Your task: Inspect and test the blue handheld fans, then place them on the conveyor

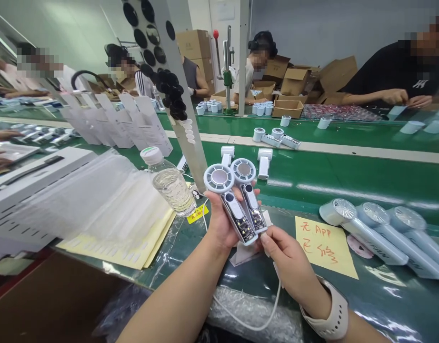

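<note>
My left hand point(219, 221) is wrapped round two handheld fans, held side by side with their round heads up. The left fan point(237, 214) and the right fan point(253, 205) have pale blue rims, and circuit boards with lit spots show in their handles. My right hand point(289, 259) is closed at the lower end of the right fan. From under its fingers a white cable point(253, 327) loops down and left; its plug is hidden by the fingers. Beyond the fans, two more small fans, one of them a white-blue fan point(264, 164), lie on the green surface.
A water bottle point(173, 188) stands left, beside a slanted post point(185, 138) bearing black discs. Plastic sleeves point(108, 200) lie on yellow sheets. To the right are a handwritten yellow note point(324, 245) and several light-blue fans point(374, 238). Co-workers sit across the green conveyor point(348, 171).
</note>
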The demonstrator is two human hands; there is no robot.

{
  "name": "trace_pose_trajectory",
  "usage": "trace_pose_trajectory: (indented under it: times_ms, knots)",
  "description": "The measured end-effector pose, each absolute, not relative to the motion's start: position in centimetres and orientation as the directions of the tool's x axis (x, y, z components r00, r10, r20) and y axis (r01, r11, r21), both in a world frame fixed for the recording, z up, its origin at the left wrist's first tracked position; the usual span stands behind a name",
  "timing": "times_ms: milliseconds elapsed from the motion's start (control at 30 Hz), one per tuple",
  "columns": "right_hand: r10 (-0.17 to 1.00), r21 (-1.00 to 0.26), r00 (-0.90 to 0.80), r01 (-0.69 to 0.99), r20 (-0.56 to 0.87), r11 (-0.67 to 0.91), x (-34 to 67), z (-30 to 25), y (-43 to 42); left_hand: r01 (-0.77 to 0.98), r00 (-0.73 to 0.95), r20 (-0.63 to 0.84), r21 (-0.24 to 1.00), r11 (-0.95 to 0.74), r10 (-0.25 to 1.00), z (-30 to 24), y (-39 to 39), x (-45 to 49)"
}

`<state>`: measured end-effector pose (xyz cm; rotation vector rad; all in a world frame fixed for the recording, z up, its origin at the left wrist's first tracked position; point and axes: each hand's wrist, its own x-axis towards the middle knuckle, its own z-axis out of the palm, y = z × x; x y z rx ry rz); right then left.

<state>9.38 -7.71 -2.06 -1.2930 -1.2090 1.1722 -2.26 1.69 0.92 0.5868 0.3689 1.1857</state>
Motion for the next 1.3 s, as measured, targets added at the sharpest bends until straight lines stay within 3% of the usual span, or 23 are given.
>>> trace_pose_trajectory:
  times_ms: [167, 267, 500, 667, 833, 967, 1100, 1300]
  knots:
    - [0.992, -0.976, 0.036, -0.191, -0.118, -0.109, 9.1, -2.7, -7.5, -0.725, 0.331, 0.112, 0.665, 0.177, 0.937, 0.5, 1.3, -2.2]
    - [0.988, -0.957, 0.037, -0.257, -0.150, -0.135, 8.8, -2.7, -7.6, -0.699, 0.344, 0.133, 0.697, 0.159, 0.930, 0.0, 1.1, -2.1]
    - [0.995, -0.999, 0.088, 0.005, -0.038, -0.039, 10.2, -1.8, -7.4, -0.708, 0.369, 0.055, 0.663, 0.242, 0.928, 0.2, 1.7, -2.3]
    - [0.932, -0.982, 0.351, 0.186, 0.088, 0.023, 12.1, -2.1, -6.8, -0.681, 0.399, 0.015, 0.674, 0.286, 0.917, 0.1, 1.3, -2.4]
    - [0.997, -0.994, 0.077, -0.101, 0.024, 0.032, 13.4, -1.6, -6.6, -0.495, 0.578, 0.090, 0.829, 0.260, 0.811, -0.6, 0.5, -2.1]
    - [0.989, -0.963, 0.148, -0.269, -0.015, 0.025, 14.2, -0.5, -6.4, -0.490, 0.467, -0.010, 0.830, 0.268, 0.884, -0.4, 1.2, -1.8]
    - [0.976, -0.945, 0.191, -0.324, -0.103, -0.036, 14.6, -0.2, -6.0, -0.492, 0.568, -0.144, 0.730, 0.474, 0.811, 0.3, 1.4, -1.9]
    - [0.991, -0.948, 0.129, -0.318, -0.047, -0.004, 14.3, 0.0, -6.3, -0.505, 0.616, -0.015, 0.759, 0.410, 0.787, 0.8, 0.5, -2.2]
